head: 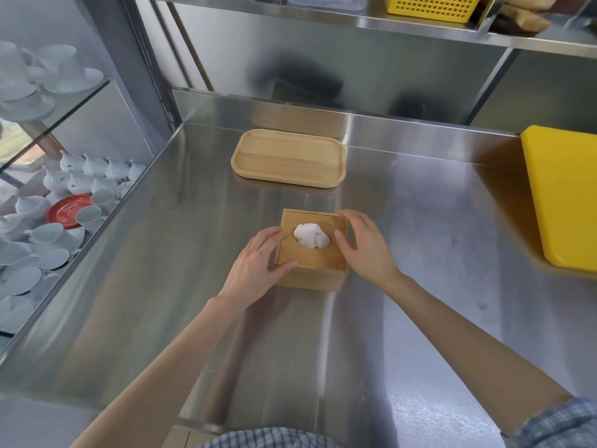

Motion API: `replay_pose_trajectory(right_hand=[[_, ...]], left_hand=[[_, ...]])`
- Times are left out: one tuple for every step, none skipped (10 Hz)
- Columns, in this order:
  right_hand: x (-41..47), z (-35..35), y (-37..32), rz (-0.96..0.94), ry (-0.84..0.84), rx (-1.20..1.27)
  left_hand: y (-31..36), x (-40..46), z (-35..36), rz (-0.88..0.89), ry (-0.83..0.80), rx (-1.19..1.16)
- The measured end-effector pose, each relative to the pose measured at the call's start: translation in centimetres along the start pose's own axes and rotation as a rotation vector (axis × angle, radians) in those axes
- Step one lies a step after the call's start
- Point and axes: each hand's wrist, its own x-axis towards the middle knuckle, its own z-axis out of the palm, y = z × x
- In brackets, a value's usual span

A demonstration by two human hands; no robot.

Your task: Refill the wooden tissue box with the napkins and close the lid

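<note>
- Steel counter [403, 286] fills most of the view, with a raised back edge and a steel shelf above it.
- Wooden tissue box [311, 268] stands on the counter, about midway between its left and right edges and nearer to the front than the tray is; the lid [315, 253] lies flat on top.
- White napkin [311, 235] sticks up through the round hole of the lid.
- Left hand [255, 270] rests against the left side of the box, fingers loosely spread, thumb on the lid's near left corner; it grips nothing.
- Right hand [368, 247] lies on the right edge of the box, fingers relaxed and apart, not clenched.
- Wooden tray [288, 158] lies further back, near the back edge.
- Yellow board [563, 198] lies at the right edge.
- White cups [51, 234] stand on glass shelves beyond the left edge.
</note>
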Motion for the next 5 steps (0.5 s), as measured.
replay_pose_trajectory(right_hand=[[-0.8, -0.1, 0.9, 0.076, 0.030, 0.092], [-1.3, -0.1, 1.4, 0.110, 0.029, 0.116], [-1.9, 0.1, 2.0, 0.154, 0.007, 0.129], [-2.2, 0.1, 2.2, 0.160, 0.001, 0.120], [-2.1, -0.1, 2.5, 0.168, 0.005, 0.056]], left_hand=[[0.2, 0.3, -0.2, -0.027, 0.002, -0.028], [0.3, 0.3, -0.2, -0.037, -0.006, -0.033], [0.5, 0.1, -0.2, -0.074, -0.015, -0.067], [1.0, 0.2, -0.4, -0.068, 0.013, -0.073], [1.8, 1.0, -1.1, -0.059, 0.050, -0.005]])
